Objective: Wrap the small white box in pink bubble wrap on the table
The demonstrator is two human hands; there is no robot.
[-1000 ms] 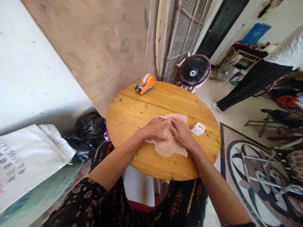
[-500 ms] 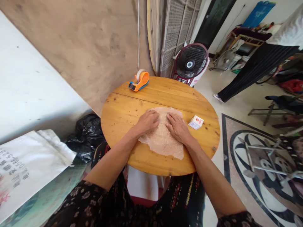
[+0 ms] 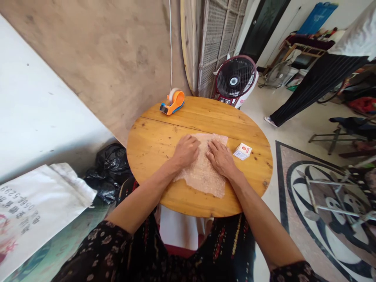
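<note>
A sheet of clear bubble wrap [image 3: 202, 172] lies spread on the round wooden table [image 3: 152, 145] in front of me. On its left part rests my left hand [image 3: 187, 150], palm down with the fingers slightly curled and nothing gripped. My right hand [image 3: 221, 156] lies flat on the sheet's right part, its fingers stretched out and apart. Just right of that hand, off the sheet, sits a small white box [image 3: 242, 151] with red and blue print. An orange tape dispenser [image 3: 175, 102] with a roll of tape stands near the table's far left edge.
Behind the table stands a fan [image 3: 235, 78]. A person in dark trousers [image 3: 311, 88] is at the far right. To the left are black plastic bags [image 3: 113, 166] and a white printed sack [image 3: 44, 203]. A metal-framed chair [image 3: 331, 211] stands at right.
My left hand has shifted slightly right over the bubble wrap, its fingers a little more curled. My right hand stays almost where it was. The view has moved slightly.
</note>
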